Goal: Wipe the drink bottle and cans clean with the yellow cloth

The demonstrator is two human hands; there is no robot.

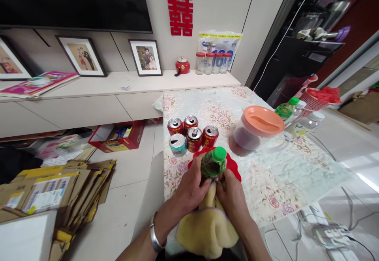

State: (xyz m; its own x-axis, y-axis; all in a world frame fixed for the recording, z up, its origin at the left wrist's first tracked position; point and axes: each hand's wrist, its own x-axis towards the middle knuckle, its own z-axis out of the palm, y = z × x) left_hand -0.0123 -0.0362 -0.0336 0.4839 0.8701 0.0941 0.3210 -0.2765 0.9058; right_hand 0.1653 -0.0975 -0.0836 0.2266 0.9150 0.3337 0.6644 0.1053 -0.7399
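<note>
Two hands are busy: my left hand [192, 188] curls round the see-through plastic bottle [211, 167] with the green cap [219, 154], and my right hand [233, 196] pinches the fuzzy yellow cloth [207, 231] by its low end. The bottle is between them, cap up, with the red wavy plate [235, 167] showing behind, on the flowery worktop [260, 178]. Left is nearer; how much the bottle leans, I can't tell.

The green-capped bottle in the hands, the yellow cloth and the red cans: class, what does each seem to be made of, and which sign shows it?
Green-capped bottle: probably plastic, glossy, as its see-through wall suggests. Yellow cloth: soft, matt fabric, perhaps microfibre, judging by its fuzzy surface and loose folds. Red cans: metal, likely aluminium, with shiny silver tops and smooth, painted-looking sides.
</note>
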